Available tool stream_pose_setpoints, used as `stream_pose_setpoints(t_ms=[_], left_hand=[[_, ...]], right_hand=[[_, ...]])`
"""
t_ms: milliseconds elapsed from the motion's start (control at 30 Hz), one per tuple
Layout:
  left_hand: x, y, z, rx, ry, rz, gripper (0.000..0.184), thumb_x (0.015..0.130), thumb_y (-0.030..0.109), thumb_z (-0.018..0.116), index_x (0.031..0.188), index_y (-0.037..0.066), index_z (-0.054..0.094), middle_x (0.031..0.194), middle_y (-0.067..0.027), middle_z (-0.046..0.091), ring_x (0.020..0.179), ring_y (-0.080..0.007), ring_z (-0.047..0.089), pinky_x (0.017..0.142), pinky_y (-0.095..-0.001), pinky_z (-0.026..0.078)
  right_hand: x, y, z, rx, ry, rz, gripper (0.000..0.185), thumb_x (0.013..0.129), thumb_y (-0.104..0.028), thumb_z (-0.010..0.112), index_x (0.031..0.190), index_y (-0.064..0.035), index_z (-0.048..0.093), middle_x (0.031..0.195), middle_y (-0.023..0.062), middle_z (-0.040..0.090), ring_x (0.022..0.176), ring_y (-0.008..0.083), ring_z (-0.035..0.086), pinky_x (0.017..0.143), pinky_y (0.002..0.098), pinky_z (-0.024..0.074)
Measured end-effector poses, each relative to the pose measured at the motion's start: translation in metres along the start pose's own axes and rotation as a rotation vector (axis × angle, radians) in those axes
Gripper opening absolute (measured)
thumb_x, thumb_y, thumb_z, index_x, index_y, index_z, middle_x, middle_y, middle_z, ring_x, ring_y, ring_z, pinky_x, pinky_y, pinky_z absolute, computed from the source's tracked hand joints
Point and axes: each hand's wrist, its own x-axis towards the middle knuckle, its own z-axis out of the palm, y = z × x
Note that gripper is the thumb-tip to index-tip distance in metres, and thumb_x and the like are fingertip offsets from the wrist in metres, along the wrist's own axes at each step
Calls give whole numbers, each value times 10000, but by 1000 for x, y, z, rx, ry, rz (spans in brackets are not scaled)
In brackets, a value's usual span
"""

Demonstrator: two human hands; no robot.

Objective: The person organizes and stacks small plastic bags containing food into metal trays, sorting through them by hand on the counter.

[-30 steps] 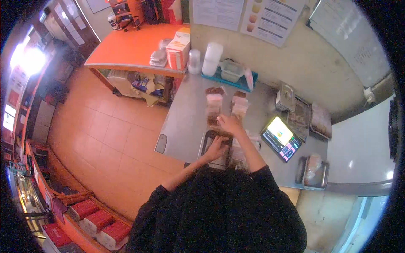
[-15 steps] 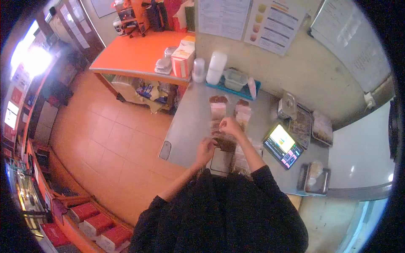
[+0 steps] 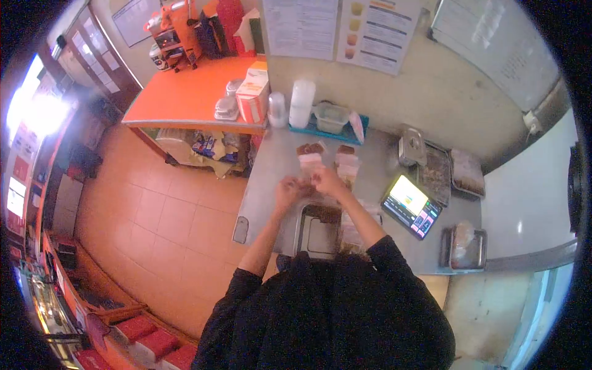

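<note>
My left hand (image 3: 287,192) and my right hand (image 3: 328,182) are side by side over the near end of the left row of flat packets (image 3: 310,158). Fingers of both are closed around something too small and blurred to name. Right of them lies a second row of packets (image 3: 347,163), pale with a brown one at the far end. Nearer my body is a metal tray (image 3: 301,231) with dark brown contents at its far edge. More clear packets (image 3: 351,233) lie to its right, partly under my right forearm.
A lit tablet (image 3: 411,205) stands on the steel table (image 3: 265,166). Right of it are metal trays (image 3: 435,172) and a tray with a bag (image 3: 464,245). Behind sits a blue tray (image 3: 330,128) with containers; an orange counter (image 3: 185,92) stands at the back left.
My left hand has moved from over the metal tray, away from my body, to beside my right hand at the left row. More of the tray shows. The camera view has shifted slightly.
</note>
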Motion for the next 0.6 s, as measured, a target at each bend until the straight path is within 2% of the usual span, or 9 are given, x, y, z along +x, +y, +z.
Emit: stream_pose_setpoints(t_ms=[67, 133, 200, 300, 367, 467, 500, 533, 600], left_hand=[[8, 20, -12, -64, 48, 11, 225, 830, 223, 626, 817, -1, 615, 760, -71, 624, 666, -115, 562, 608, -270, 461], [15, 25, -25, -126, 98, 23, 214, 858, 212, 598, 816, 3, 604, 745, -52, 624, 676, -95, 553, 611, -264, 458], [19, 19, -37, -208, 103, 186, 215, 899, 195, 547, 822, -3, 575, 748, -47, 619, 683, -99, 569, 614, -261, 466], [1, 50, -60, -413, 43, 50, 232, 913, 205, 528, 838, -12, 563, 748, -53, 615, 718, -106, 586, 634, -255, 473], [-13, 47, -76, -385, -14, 24, 246, 916, 215, 524, 837, -15, 563, 758, -57, 619, 731, -114, 593, 649, -256, 479], [-49, 56, -92, -254, -99, -86, 254, 919, 232, 517, 850, -6, 574, 784, -55, 628, 753, -116, 598, 683, -253, 480], [-60, 54, -93, -219, -145, -119, 253, 917, 236, 521, 860, -3, 579, 783, -51, 626, 747, -113, 592, 685, -251, 478], [-70, 53, -95, -185, -188, -148, 252, 915, 241, 524, 871, 0, 584, 783, -47, 625, 740, -110, 586, 686, -250, 475], [-89, 55, -92, -278, -275, -230, 251, 909, 246, 533, 870, 4, 589, 781, -43, 621, 740, -107, 577, 684, -256, 471]], right_hand=[[-4, -23, -30, 137, 123, 48, 113, 688, -65, 592, 794, -38, 563, 836, 114, 605, 757, 293, 591, 670, 373, 456], [-15, -48, -57, 225, 107, 71, 140, 701, -94, 604, 822, -40, 559, 796, 114, 600, 729, 300, 591, 670, 393, 460], [-25, -64, -79, 308, 90, 90, 169, 715, -123, 616, 851, -42, 556, 756, 114, 595, 702, 307, 591, 670, 413, 464], [-41, -66, -88, 427, -109, 95, 204, 732, -154, 629, 896, -55, 556, 786, 104, 607, 736, 286, 594, 687, 408, 462], [-54, -60, -78, 379, -238, -27, 131, 707, -138, 659, 793, -75, 583, 812, 78, 595, 769, 264, 584, 715, 356, 455], [-73, -56, -46, 213, -364, 15, 140, 673, -155, 688, 750, -85, 593, 895, 64, 566, 894, 258, 552, 788, 367, 431], [-78, -62, -39, 116, -276, 34, 140, 639, -168, 705, 700, -94, 602, 975, 44, 538, 994, 259, 505, 856, 397, 392], [-82, -63, -30, 115, -274, 35, 140, 639, -168, 705, 700, -94, 602, 975, 44, 538, 994, 259, 505, 856, 397, 392], [-85, -57, -8, -5, 127, 105, 124, 630, -169, 702, 682, -103, 611, 1011, 33, 539, 1041, 253, 475, 889, 427, 347]])
